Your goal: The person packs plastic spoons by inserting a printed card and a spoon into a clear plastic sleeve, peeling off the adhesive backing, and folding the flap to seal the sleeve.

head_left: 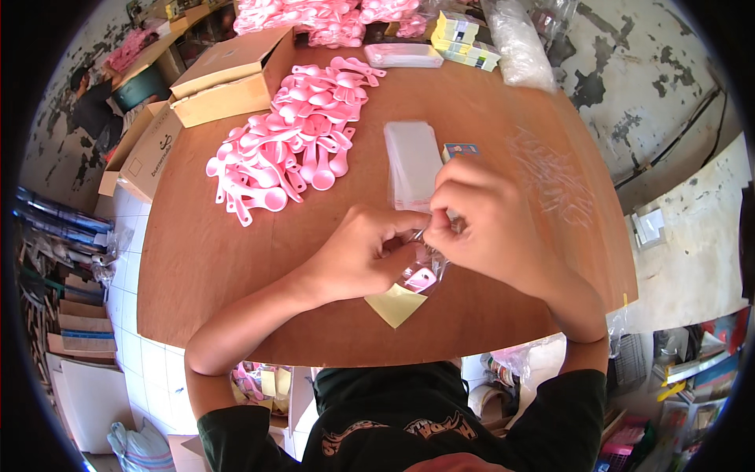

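Observation:
Near the front edge of the table, my left hand (370, 250) is closed round a small clear plastic bag (437, 269). A pink spoon (421, 279) shows through the film, only part of it visible. Out from under the bag sticks a yellow paper piece (397, 305), one corner pointing toward me. My right hand (481, 222) pinches at the gathered end of the bag, its fingertips touching those of my left hand. Just beyond them lies a stack of flat clear bags (412, 161), with a small blue card (460, 150) beside it, partly hidden by my right hand.
Pink spoons (295, 138) are heaped at the left, near a cardboard box (232, 75). Thin clear strips (553, 175) lie scattered at the right. Yellow card bundles (464, 41) and a plastic roll (519, 43) stand at the back. Another person (96, 110) is at far left.

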The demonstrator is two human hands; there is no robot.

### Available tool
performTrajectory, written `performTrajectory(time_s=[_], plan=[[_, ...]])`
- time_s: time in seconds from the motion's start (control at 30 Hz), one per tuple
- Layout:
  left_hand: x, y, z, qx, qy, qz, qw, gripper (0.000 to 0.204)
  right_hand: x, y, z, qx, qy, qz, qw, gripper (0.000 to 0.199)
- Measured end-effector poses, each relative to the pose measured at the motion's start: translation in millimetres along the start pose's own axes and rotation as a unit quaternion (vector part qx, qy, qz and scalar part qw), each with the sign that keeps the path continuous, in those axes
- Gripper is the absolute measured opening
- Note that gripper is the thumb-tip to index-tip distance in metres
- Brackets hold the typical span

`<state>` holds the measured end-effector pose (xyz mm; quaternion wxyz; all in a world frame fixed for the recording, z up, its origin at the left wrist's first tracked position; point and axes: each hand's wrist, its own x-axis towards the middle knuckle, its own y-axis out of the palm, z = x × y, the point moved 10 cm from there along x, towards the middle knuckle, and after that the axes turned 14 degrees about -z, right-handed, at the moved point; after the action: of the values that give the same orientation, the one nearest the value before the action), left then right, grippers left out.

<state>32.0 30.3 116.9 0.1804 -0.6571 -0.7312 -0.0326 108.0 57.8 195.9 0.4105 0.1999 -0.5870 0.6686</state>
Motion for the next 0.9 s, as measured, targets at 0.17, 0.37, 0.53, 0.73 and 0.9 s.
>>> performTrajectory(time_s=[0.17,0.37,0.53,0.73,0.9], plan=[[-5,-4,14,-0.094,-0.033,-0.002,0.995,0.034,1,-10,-90,0.204,0.265,-0.065,0.940,0.006],[16,-32,30,-0.162,-0.093,-0.083,0.979,0.027,-66,-17,-262,0.322,0.532,-0.160,0.767,0.013],[17,-43,38,-0.197,-0.137,-0.139,0.961,0.025,-65,-52,-254,-0.316,0.086,-0.081,0.941,0.013],[20,-51,33,-0.180,-0.107,-0.149,0.966,0.028,-96,-6,-251,-0.172,-0.027,0.096,0.980,0.032],[20,-55,25,-0.116,-0.043,-0.154,0.980,0.030,-60,-42,-243,-0.118,0.201,-0.010,0.972,0.036]])
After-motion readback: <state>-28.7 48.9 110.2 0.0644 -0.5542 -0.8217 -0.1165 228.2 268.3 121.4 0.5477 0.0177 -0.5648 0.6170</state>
